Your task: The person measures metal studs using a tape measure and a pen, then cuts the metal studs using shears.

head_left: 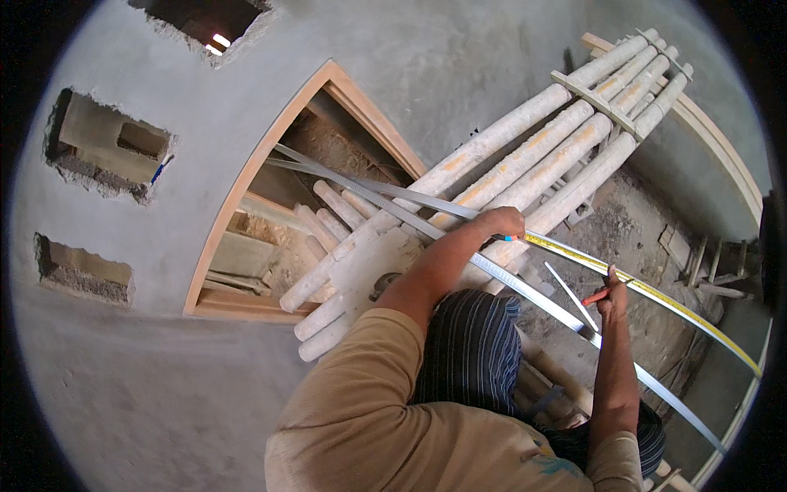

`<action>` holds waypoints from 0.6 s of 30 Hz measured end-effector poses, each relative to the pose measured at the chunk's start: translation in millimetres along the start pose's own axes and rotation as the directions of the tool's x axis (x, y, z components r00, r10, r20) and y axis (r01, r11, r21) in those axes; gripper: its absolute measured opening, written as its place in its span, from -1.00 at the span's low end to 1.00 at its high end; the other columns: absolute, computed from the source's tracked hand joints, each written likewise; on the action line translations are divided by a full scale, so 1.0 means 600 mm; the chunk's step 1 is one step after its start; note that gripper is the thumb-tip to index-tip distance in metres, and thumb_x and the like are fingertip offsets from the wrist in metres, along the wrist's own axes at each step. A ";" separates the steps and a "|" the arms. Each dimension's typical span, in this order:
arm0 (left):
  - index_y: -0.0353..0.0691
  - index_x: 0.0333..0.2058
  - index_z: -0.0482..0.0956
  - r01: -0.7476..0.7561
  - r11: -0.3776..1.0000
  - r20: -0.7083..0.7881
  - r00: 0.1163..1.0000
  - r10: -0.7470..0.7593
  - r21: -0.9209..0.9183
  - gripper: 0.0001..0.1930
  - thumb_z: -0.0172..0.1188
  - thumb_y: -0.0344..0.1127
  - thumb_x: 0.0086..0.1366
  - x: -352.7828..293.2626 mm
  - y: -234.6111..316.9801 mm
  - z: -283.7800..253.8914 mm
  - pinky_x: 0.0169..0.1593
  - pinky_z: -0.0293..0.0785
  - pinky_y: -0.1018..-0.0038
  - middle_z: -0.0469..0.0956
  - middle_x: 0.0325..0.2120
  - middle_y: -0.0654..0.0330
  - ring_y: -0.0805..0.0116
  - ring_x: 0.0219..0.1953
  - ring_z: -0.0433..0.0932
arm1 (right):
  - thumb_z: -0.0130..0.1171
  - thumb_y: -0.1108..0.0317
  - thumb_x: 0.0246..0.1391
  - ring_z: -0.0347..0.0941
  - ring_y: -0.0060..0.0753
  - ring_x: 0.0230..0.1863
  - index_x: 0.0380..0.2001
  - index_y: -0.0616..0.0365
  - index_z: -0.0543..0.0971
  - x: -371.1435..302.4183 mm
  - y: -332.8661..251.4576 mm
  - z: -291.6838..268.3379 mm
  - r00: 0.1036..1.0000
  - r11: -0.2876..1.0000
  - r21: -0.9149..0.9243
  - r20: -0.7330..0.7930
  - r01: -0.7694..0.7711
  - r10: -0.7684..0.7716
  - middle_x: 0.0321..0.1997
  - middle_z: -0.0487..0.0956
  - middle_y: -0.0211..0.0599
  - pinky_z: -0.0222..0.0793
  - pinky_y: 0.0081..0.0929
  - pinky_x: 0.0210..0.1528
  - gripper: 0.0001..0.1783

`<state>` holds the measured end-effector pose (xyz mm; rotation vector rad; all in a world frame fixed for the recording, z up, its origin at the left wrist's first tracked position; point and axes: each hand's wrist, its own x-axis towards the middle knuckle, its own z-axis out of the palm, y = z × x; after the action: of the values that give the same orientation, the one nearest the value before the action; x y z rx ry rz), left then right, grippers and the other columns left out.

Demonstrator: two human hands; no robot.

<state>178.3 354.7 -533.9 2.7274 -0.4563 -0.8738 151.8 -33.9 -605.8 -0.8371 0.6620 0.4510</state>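
A yellow tape measure (648, 291) is being pinned by the closed left hand (502, 222) above the metal strip (525, 289). A red pencil (597, 296) is being gripped by the right hand (611, 297) at the strip

Single head-worn fisheye view, looking steeply down, close over scaffold poles (525, 156)

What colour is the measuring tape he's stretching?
Yellow; the measuring tape shows best in the head view.

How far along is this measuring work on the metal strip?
Done: the yellow tape measure already lies stretched along the long metal strip. In hand: the left hand pins the tape, while the right hand holds a red pencil at the strip. Left: any finished mark is too small to see.
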 end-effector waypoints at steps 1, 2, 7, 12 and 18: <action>-0.14 -0.20 0.74 0.000 1.000 0.001 1.000 0.000 -0.008 -0.63 0.25 -0.01 0.15 -0.001 -0.003 -0.004 -0.04 0.51 0.20 0.67 -0.21 -0.01 -0.01 -0.11 0.62 | 0.41 0.13 0.10 -0.04 -0.59 -0.69 -0.36 -0.06 0.45 0.003 -0.001 0.002 1.000 1.000 0.016 -0.024 0.009 -0.009 -0.49 0.33 -0.53 -0.05 -0.51 -0.64 -0.69; -0.15 -0.20 0.74 0.000 1.000 0.001 1.000 0.000 -0.018 -0.62 0.24 -0.01 0.16 0.000 -0.004 -0.005 -0.04 0.50 0.21 0.67 -0.21 -0.01 -0.02 -0.11 0.62 | 0.41 0.14 0.10 -0.05 -0.59 -0.70 -0.35 -0.05 0.45 0.006 -0.005 0.004 0.999 0.999 0.030 -0.049 0.018 -0.016 -0.49 0.34 -0.53 -0.05 -0.51 -0.65 -0.69; -0.17 -0.18 0.71 -0.087 0.992 0.003 0.996 0.088 -0.097 -0.64 0.22 -0.04 0.19 0.008 0.018 -0.032 0.01 0.48 0.23 0.66 -0.16 0.03 0.02 -0.05 0.60 | 0.37 0.26 0.13 0.05 -0.61 -0.68 -0.34 0.00 0.51 0.007 -0.050 -0.003 0.989 0.991 -0.040 -0.068 0.130 -0.133 -0.55 0.32 -0.58 -0.05 -0.51 -0.63 -0.79; -0.20 -0.18 0.71 -0.076 0.993 -0.004 0.997 0.076 -0.094 -0.63 0.20 -0.04 0.20 -0.052 -0.052 -0.051 0.03 0.47 0.25 0.66 -0.16 0.01 0.01 -0.07 0.59 | 0.37 0.26 0.12 0.10 -0.58 -0.68 -0.36 0.02 0.50 -0.004 -0.073 0.031 0.984 0.982 -0.062 0.001 0.179 -0.179 -0.53 0.35 -0.56 0.00 -0.50 -0.62 -0.79; -0.22 -0.25 0.68 0.196 0.934 0.019 0.980 -0.200 -0.299 -0.60 0.23 0.02 0.16 -0.163 -0.125 -0.101 -0.20 0.49 0.29 0.64 -0.34 0.07 0.22 -0.32 0.58 | 0.38 0.27 0.11 0.09 -0.60 -0.67 -0.34 0.01 0.51 0.020 -0.144 0.023 0.964 0.961 -0.074 0.023 0.265 -0.264 -0.51 0.39 -0.55 -0.03 -0.54 -0.61 -0.79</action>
<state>155.4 467.7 -459.1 2.5225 -0.0370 -0.8924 217.6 -73.1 -561.5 -0.9800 0.5141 0.2401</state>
